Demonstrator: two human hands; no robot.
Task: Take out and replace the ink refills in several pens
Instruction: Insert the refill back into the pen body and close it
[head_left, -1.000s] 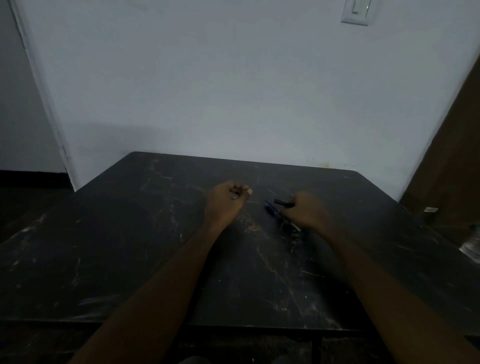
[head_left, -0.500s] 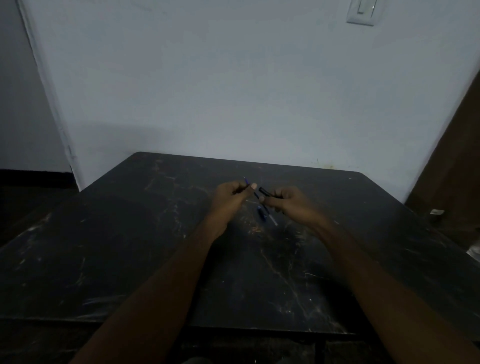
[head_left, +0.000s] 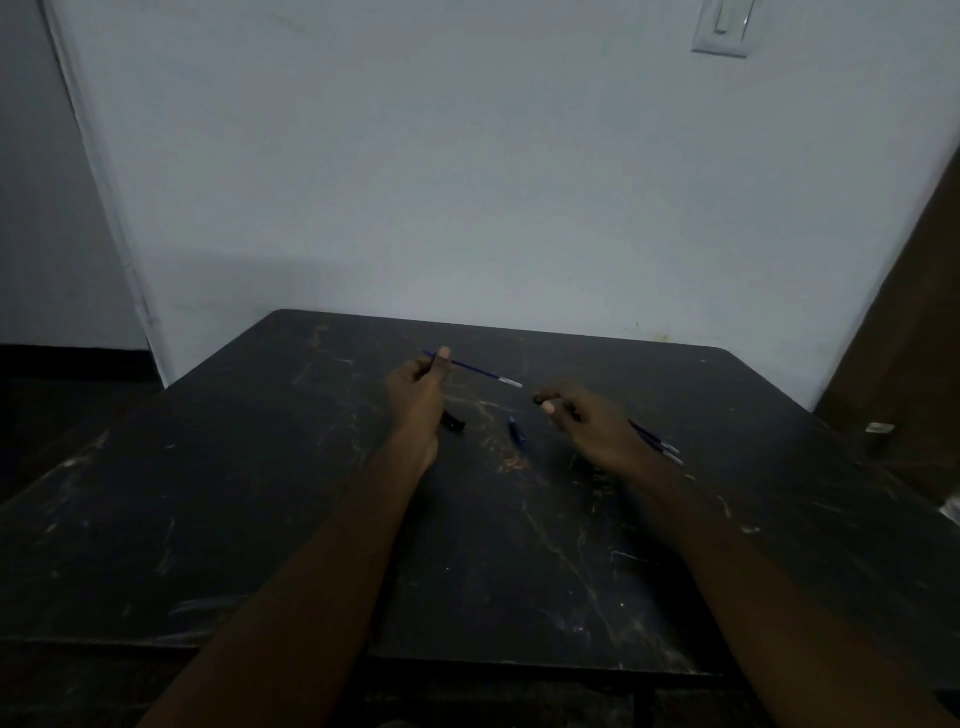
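Observation:
My left hand (head_left: 422, 387) pinches a thin blue ink refill (head_left: 480, 371) above the black table (head_left: 260, 519); the refill's pale tip points right. Apart from it, my right hand (head_left: 587, 423) grips a dark pen barrel (head_left: 541, 399) whose end pokes out past the fingers. A blue pen cap (head_left: 517, 431) lies on the table between my hands. A short black pen part (head_left: 453, 422) rests just right of my left wrist. Behind my right hand lie two or three more pens or refills (head_left: 655, 443), partly hidden.
The table's far edge meets a pale wall (head_left: 467, 182). A brown door or panel (head_left: 914, 322) stands at the right, with a small object (head_left: 879, 428) beside the table's right corner. A light switch (head_left: 723, 26) sits high on the wall.
My hands met over the table's middle, then drew apart. The blue refill came out of the barrel in my left hand, which moved up and left. The right hand stays on the barrel.

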